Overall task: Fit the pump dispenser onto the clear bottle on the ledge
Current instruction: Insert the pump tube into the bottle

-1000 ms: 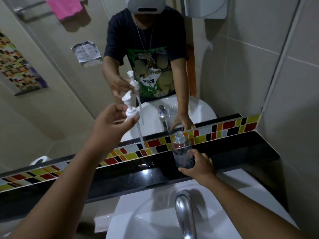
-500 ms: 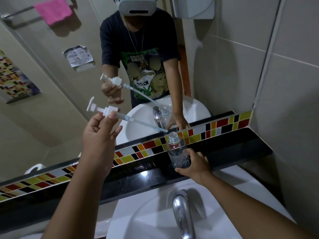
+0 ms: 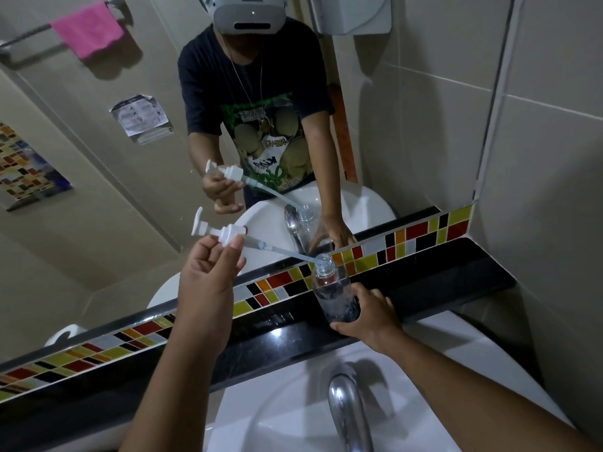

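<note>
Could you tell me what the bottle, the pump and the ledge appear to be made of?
Bottle: probably clear plastic, since the ledge shows through it. Pump: white matte plastic, with a translucent tube. Ledge: polished black stone or tile, judging by its glossy reflections.

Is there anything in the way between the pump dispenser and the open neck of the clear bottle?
Nothing visible blocks it. The left hand holds the pump dispenser tilted, its tube tip already at the clear bottle mouth. The right hand grips the bottle lower down, clear of the neck.
</note>
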Motion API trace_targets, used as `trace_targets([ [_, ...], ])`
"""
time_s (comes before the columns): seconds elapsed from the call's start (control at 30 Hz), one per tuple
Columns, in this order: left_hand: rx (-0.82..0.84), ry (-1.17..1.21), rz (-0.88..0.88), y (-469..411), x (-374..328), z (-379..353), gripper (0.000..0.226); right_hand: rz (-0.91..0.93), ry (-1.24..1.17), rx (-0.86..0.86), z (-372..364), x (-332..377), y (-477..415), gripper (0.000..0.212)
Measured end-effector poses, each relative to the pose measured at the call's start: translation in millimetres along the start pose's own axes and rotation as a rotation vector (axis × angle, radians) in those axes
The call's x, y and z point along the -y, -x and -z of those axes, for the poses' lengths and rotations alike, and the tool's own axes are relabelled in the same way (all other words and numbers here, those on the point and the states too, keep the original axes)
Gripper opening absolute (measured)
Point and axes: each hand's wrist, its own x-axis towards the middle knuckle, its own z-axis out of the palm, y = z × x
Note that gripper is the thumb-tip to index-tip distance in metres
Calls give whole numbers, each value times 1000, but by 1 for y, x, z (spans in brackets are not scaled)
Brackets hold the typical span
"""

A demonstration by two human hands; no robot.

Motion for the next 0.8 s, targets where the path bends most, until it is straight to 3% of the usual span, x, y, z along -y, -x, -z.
trace_targets([
  [0.07,32,-25,-16,-3,-1,-2,38,3,2,0,0,0,0,68],
  [0.2,108,-82,-43,-12,-4,-13,11,5,-1,1,0,-1,0,69],
  [0.37,187,-227,-31,-22,-5,-33,32,22,-20,11,1,-1,2,69],
  [0.5,284,-361,-1,-28,1,-44,15,55,-15,-3,4,-1,3,70],
  [0.8,328,-367,98,-28,33,-57,21,158,19,-66,5,-1,4,69],
])
